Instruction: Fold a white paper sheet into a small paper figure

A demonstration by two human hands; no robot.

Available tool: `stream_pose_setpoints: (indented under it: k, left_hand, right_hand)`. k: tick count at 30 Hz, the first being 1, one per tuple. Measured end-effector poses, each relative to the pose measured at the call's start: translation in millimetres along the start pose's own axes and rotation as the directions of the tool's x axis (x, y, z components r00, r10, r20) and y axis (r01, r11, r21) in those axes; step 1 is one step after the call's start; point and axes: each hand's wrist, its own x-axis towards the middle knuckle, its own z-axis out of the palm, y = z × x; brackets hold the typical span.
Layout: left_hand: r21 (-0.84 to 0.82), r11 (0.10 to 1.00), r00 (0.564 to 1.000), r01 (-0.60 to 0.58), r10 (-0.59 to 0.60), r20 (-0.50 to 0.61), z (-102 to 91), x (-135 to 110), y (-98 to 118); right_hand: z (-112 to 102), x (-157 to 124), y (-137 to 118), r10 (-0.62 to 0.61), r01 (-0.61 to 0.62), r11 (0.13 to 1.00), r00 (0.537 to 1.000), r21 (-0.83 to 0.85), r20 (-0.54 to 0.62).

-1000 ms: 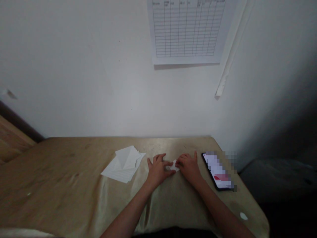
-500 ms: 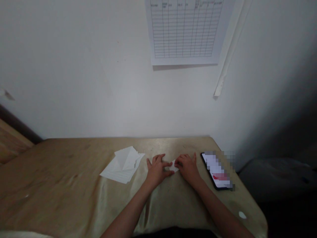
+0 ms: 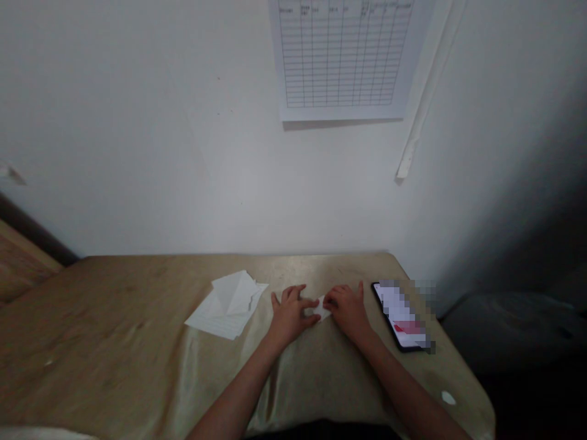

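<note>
A small folded piece of white paper (image 3: 321, 308) lies on the tan cloth-covered table (image 3: 137, 342), pinched between both my hands. My left hand (image 3: 288, 315) presses on its left side with fingers curled over it. On its right side my right hand (image 3: 349, 308) grips it with bent fingers. Most of the paper is hidden under my fingers.
A loose stack of white paper sheets (image 3: 227, 304) lies left of my hands. A phone (image 3: 402, 316) with a lit screen rests to the right near the table's edge. A ruled chart (image 3: 342, 55) hangs on the white wall behind. A small white scrap (image 3: 448, 398) sits at the front right corner.
</note>
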Motion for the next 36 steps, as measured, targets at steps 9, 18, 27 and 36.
stream_pose_setpoints:
  k: [9,18,27,36]
  left_hand:
    - [0.008,0.998,0.998,-0.062,0.062,0.008,1.3,1,-6]
    - [-0.013,0.994,0.994,-0.112,0.112,-0.004,1.9,-1,-7]
    - [-0.045,0.993,0.994,-0.109,0.108,-0.03,5.1,5,-7]
    - [-0.063,0.995,0.997,-0.078,0.077,-0.016,4.5,6,-7]
  right_hand:
    - [1,-1,-3,0.007,-0.007,1.0,1.0,-0.004,-0.022]
    - [2,-5,9,0.001,0.0,0.992,1.0,0.125,-0.012]
    - [0,-5,22,0.024,-0.033,0.983,0.998,0.18,0.052]
    - [0,-5,13,0.028,-0.031,0.988,0.999,0.153,0.02]
